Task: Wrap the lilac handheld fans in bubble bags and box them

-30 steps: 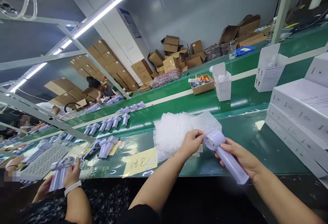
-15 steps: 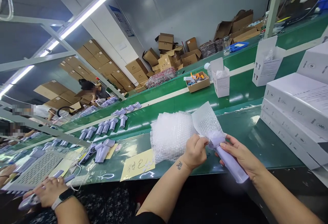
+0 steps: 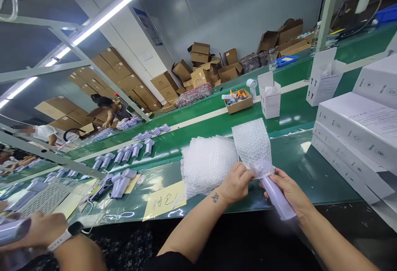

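My right hand [image 3: 288, 192] is closed around a lavender hair-dryer-shaped device [image 3: 277, 200], its handle angled down to the right. The device's head is inside the mouth of a clear bubble-wrap bag [image 3: 252, 142], whose flat, unfilled part stands up beyond it. With fingers pinched together, my left hand [image 3: 237, 183] grips the edge of the bag's mouth beside the device's head. Just left of the bag lies a stack of bubble-wrap bags [image 3: 207, 163] on the green work surface.
White boxes [image 3: 350, 138] are stacked at the right. An open white carton [image 3: 269, 99] and a cardboard tray [image 3: 238, 102] of small parts stand beyond the bags. Several lavender devices [image 3: 120, 184] lie to the left. A co-worker's hand [image 3: 46, 229] with a watch is at lower left.
The bag has come further over the device's head and now stands more upright. My hands stay close together. The co-worker's hand at left has shifted left and lifted a device.
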A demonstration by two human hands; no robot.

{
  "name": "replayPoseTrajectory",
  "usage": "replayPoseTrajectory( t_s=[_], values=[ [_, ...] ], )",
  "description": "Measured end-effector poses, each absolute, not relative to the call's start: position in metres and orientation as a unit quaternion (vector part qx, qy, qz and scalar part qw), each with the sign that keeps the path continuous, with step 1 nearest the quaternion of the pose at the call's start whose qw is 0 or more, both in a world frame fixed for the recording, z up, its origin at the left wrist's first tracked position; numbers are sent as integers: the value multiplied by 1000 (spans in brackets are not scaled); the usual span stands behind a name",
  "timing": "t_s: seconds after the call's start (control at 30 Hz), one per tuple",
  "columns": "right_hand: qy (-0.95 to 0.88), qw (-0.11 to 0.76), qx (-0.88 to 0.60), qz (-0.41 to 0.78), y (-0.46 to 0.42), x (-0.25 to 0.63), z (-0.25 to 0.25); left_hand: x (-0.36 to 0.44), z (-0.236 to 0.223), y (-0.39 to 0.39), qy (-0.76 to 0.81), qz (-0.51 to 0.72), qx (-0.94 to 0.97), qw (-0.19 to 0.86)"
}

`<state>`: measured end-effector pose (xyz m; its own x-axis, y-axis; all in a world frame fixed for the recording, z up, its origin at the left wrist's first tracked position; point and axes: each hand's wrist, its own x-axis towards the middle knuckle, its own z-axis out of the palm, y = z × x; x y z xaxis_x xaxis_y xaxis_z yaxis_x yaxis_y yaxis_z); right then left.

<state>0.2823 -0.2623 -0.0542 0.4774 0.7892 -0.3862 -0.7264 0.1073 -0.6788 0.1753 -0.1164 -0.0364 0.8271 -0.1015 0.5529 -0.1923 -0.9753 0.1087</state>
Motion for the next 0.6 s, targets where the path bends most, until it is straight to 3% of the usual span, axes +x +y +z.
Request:
replayPoseTrajectory(
  t_s=[0.2, 0.4, 0.5, 0.6],
  values=[
    [15, 737, -436, 516, -259, 274, -45, 187, -41, -108, -45, 351, 934, 49],
    [56, 757, -410, 506, -256, 281, -40, 185, -41, -116, -114, 266, 957, 29],
    [39, 733, -443, 514, -253, 283, -51, 189, -36, -126, -104, 242, 962, 79],
    [-9, 711, -508, 486, -248, 293, -60, 204, -21, -129, -11, 202, 956, 211]
  ],
)
